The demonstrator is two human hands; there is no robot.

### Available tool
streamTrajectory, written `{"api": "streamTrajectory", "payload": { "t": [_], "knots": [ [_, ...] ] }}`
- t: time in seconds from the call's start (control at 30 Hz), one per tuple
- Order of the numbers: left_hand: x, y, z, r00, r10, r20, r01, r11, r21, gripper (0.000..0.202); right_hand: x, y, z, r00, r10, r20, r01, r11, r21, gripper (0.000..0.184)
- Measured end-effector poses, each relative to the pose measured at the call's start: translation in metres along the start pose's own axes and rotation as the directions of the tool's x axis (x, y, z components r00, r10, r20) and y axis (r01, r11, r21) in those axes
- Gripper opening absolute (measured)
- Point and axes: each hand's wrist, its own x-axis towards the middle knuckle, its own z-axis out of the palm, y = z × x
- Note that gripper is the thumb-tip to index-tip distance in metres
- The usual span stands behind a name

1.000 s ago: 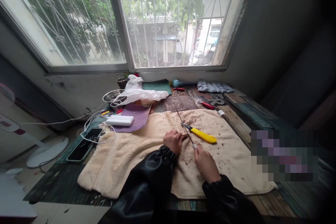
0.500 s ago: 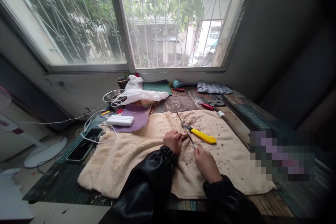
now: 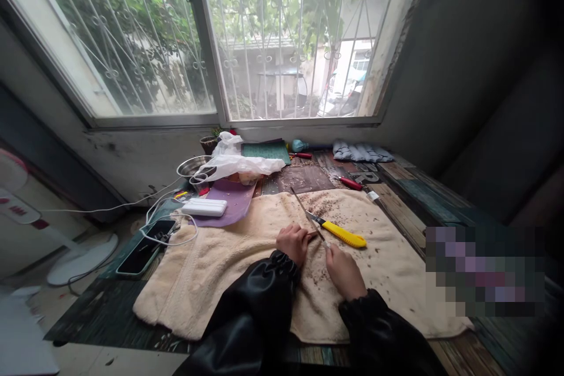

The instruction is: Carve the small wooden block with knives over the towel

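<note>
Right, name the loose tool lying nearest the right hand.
The yellow-handled cutter, lying on the beige towel just beyond the right hand; the red-handled tools lie farther away, past the towel's far edge.

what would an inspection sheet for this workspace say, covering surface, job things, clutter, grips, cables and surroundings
Surface: dark plank-patterned table under a creased cream towel, strewn with brown crumbs
Job things: long thin tool, apparently against a small brown piece; yellow utility knife lying beside them, blade end showing
Clutter: plastic bag, purple sheet, white box, phone, red-handled tool
Grips: left grip holds the brown piece; right grip is closed around the thin tool's near end
Cables: white cable looping beside the white box and over the phone
Surroundings: barred window ahead; white fan at left
</note>
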Motion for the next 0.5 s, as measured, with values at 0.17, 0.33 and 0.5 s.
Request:
{"api": "streamTrajectory", "payload": {
  "t": [0.17,0.33,0.5],
  "knots": [
    [0.002,-0.001,-0.001,1.0,-0.011,0.015,0.011,1.0,0.013,0.019,-0.002,0.002,0.002,1.0,-0.019,0.016,0.019,1.0,0.024,0.033],
    [0.001,0.001,-0.002,1.0,0.011,0.018,-0.011,1.0,0.0,0.021,-0.006,0.001,0.001,1.0,0.004,0.01,-0.004,1.0,-0.023,0.032],
    [0.0,0.001,-0.003,1.0,0.026,0.01,-0.026,1.0,0.002,0.021,-0.001,-0.007,-0.003,1.0,-0.018,-0.023,0.016,0.995,-0.102,0.031]
  ]
}}
